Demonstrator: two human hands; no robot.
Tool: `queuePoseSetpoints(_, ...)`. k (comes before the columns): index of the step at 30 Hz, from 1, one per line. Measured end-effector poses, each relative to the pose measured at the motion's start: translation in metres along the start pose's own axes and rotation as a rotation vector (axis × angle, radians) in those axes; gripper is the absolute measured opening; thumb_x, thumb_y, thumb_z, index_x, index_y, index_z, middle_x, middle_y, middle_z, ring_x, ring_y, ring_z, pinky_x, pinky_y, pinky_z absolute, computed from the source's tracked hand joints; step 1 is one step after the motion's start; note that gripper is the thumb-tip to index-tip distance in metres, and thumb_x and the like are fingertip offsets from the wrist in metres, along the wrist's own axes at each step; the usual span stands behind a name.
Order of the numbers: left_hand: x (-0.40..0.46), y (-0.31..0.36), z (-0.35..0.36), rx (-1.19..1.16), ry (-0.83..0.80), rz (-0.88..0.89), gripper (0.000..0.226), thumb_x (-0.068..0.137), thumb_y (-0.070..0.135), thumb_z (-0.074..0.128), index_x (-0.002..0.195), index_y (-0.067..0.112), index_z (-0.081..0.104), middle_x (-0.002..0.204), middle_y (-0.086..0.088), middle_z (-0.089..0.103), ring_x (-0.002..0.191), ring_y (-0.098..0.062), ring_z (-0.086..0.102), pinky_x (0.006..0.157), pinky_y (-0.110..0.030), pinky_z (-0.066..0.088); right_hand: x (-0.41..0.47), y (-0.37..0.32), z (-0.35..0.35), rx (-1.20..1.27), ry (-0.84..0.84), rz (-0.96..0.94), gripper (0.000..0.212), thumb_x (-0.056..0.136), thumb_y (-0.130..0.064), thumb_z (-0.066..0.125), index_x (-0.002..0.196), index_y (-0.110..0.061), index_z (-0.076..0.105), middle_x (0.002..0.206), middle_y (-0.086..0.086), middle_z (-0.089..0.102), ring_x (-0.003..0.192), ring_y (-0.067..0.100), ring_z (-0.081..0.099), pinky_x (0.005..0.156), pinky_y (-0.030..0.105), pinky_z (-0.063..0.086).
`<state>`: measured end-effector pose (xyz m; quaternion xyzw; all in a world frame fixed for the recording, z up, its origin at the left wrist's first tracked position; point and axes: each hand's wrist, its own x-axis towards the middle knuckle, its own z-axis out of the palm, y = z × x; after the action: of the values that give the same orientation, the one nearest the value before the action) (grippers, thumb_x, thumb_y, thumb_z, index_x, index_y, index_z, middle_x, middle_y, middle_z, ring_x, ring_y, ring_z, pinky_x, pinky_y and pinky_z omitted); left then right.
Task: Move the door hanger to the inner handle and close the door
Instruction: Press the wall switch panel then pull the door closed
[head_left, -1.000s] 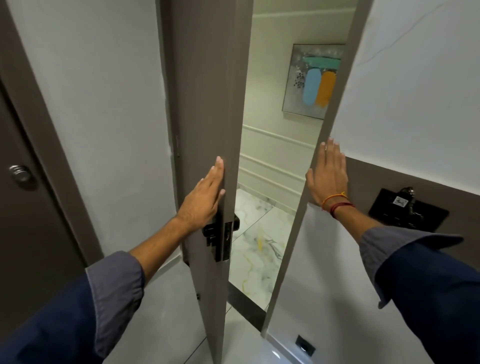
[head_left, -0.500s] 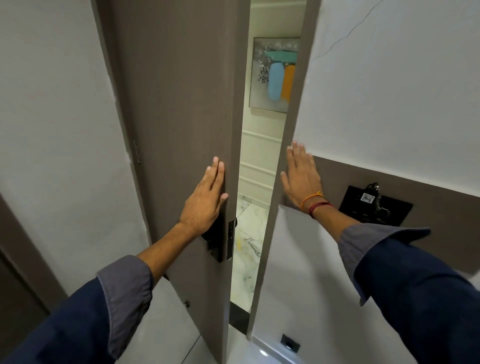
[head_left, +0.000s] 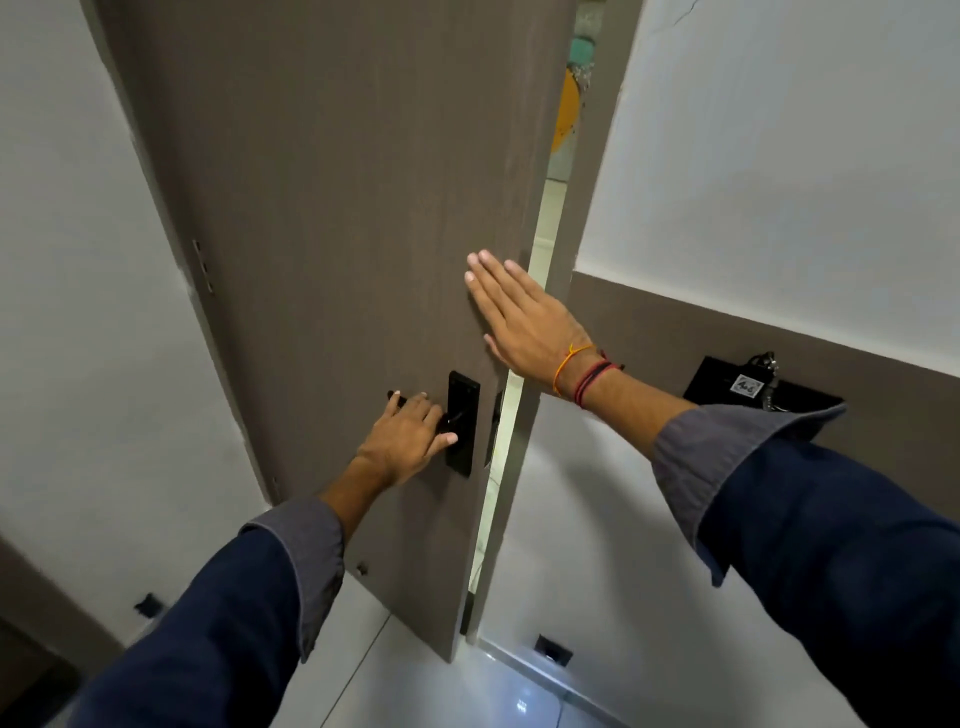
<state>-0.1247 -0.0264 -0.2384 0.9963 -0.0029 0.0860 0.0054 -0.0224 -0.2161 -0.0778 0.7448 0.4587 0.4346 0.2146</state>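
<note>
You are standing in what looks like a hotel or apartment entryway. The brown wood-grain door (head_left: 337, 208) carries a black lock plate (head_left: 462, 431). A black card-holder panel (head_left: 748, 387) sits on the brown wall band (head_left: 727, 332) to the right. Through the narrow gap you see a colourful painting (head_left: 569, 104) on a pale panelled wall, and glossy white floor tiles (head_left: 415, 686) lie underfoot.

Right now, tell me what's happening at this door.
A person in a dark blue shirt is shutting a brown door from the inside. The left hand is on the black lever handle beside its black lock plate, and the right hand lies flat against the door's free edge. The door is not shut yet: a narrow bright gap shows between it and the frame. No door hanger is visible.
</note>
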Motion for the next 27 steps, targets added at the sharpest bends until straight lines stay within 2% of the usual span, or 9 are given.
queuePoseSetpoints(5, 0.033, 0.007, 0.011, 0.020, 0.037, -0.007, 0.046, 0.108, 0.043, 0.039, 0.126, 0.006, 0.059, 0.134, -0.017, 0.060, 0.134, -0.032, 0.051, 0.127, -0.042, 0.022, 0.005, 0.000, 0.017, -0.219, -0.112, 0.063, 0.092, 0.103, -0.059, 0.041, 0.163, 0.004, 0.009, 0.171, 0.024, 0.008, 0.161, 0.036, 0.012, 0.131, 0.046, 0.018)
queuePoseSetpoints(7, 0.045, 0.009, 0.014, 0.005, 0.031, -0.016, 0.046, 0.107, 0.041, 0.042, 0.127, 0.003, 0.059, 0.136, -0.020, 0.061, 0.137, -0.034, 0.049, 0.127, -0.042, 0.022, 0.006, -0.002, 0.021, -0.271, -0.138, 0.081, 0.094, 0.102, -0.061, 0.041, 0.163, 0.004, 0.009, 0.171, 0.023, 0.009, 0.161, 0.035, 0.014, 0.131, 0.045, 0.020)
queuePoseSetpoints(10, 0.058, 0.012, 0.017, -0.008, 0.031, -0.047, 0.047, 0.105, 0.041, 0.045, 0.129, 0.004, 0.060, 0.138, -0.018, 0.061, 0.142, -0.033, 0.046, 0.126, -0.041, 0.024, 0.012, -0.005, 0.028, -0.296, -0.160, 0.100, 0.081, 0.109, -0.046, 0.042, 0.162, 0.005, 0.009, 0.171, 0.025, 0.010, 0.160, 0.037, 0.015, 0.129, 0.044, 0.024)
queuePoseSetpoints(15, 0.075, 0.019, 0.014, -0.037, 0.057, -0.112, 0.040, 0.102, 0.039, 0.056, 0.120, 0.005, 0.068, 0.123, -0.015, 0.068, 0.122, -0.032, 0.058, 0.113, -0.040, 0.042, 0.018, -0.005, 0.038, -0.315, -0.171, 0.107, 0.054, 0.113, -0.012, 0.024, 0.162, 0.007, 0.011, 0.170, 0.027, 0.012, 0.159, 0.040, 0.017, 0.128, 0.047, 0.025)
queuePoseSetpoints(17, 0.083, 0.022, 0.014, -0.076, 0.031, -0.159, 0.037, 0.100, 0.036, 0.062, 0.121, 0.005, 0.068, 0.124, -0.016, 0.066, 0.122, -0.033, 0.058, 0.108, -0.043, 0.048, 0.018, -0.004, 0.042, -0.336, -0.185, 0.100, 0.052, 0.110, -0.002, 0.012, 0.161, 0.007, 0.011, 0.170, 0.028, 0.012, 0.159, 0.041, 0.017, 0.128, 0.047, 0.026)
queuePoseSetpoints(20, 0.093, 0.030, 0.010, -0.095, -0.001, -0.216, 0.035, 0.098, 0.034, 0.067, 0.118, 0.005, 0.069, 0.123, -0.018, 0.065, 0.121, -0.034, 0.058, 0.102, -0.044, 0.052, 0.020, -0.003, 0.044, -0.377, -0.238, 0.122, 0.064, 0.100, 0.010, -0.005, 0.161, 0.008, 0.014, 0.169, 0.029, 0.013, 0.158, 0.043, 0.018, 0.128, 0.049, 0.026)
queuePoseSetpoints(23, 0.105, 0.035, 0.009, -0.055, -0.002, -0.214, 0.034, 0.099, 0.034, 0.066, 0.116, 0.005, 0.071, 0.120, -0.018, 0.067, 0.120, -0.034, 0.059, 0.104, -0.043, 0.048, 0.027, -0.004, 0.048, -0.377, -0.294, 0.147, 0.055, 0.107, -0.002, 0.010, 0.159, 0.009, 0.021, 0.167, 0.033, 0.014, 0.157, 0.047, 0.019, 0.128, 0.052, 0.025)
queuePoseSetpoints(27, 0.120, 0.036, 0.014, -0.028, -0.036, -0.216, 0.038, 0.098, 0.035, 0.066, 0.121, 0.006, 0.069, 0.126, -0.019, 0.066, 0.127, -0.035, 0.056, 0.110, -0.046, 0.044, 0.036, -0.001, 0.060, -0.372, -0.337, 0.177, 0.050, 0.112, -0.013, 0.028, 0.156, 0.010, 0.029, 0.164, 0.036, 0.019, 0.153, 0.051, 0.025, 0.125, 0.055, 0.030)
